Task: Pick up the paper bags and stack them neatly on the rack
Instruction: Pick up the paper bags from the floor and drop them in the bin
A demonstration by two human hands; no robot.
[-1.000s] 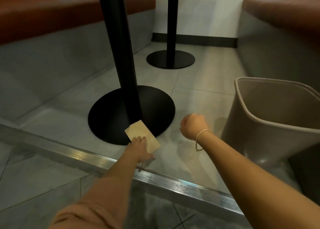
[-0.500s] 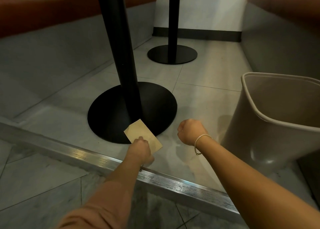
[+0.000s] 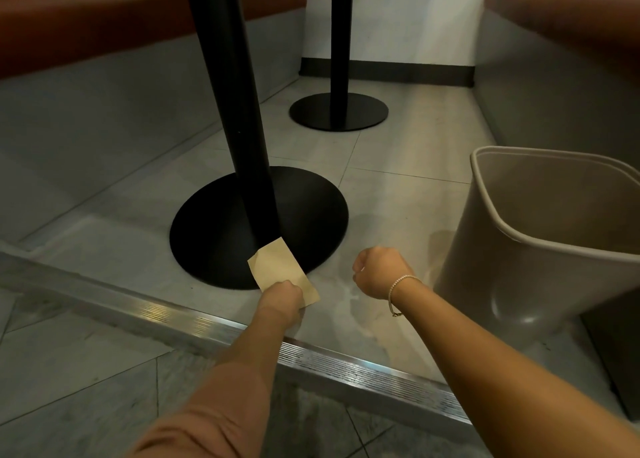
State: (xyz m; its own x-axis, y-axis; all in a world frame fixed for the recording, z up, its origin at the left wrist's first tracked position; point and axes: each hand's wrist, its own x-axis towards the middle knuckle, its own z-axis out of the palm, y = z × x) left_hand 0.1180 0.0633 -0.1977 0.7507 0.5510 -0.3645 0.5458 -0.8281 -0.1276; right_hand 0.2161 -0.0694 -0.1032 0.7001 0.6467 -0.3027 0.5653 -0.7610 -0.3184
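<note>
A small flat tan paper bag lies at the edge of a round black table base on the tiled floor. My left hand grips the bag's near end, and its far corner points up toward the black pole. My right hand, a bead bracelet on its wrist, hovers to the right of the bag with fingers curled and nothing in it. No rack is in view.
A beige plastic bin stands at the right. A metal floor strip runs across in front of me. A second black table leg stands farther back. Brown cushioned benches line both sides.
My left hand has closed its fingers round the bag's near end, which it only touched before. The bag's near edge has lifted slightly. My right hand has stayed curled beside it.
</note>
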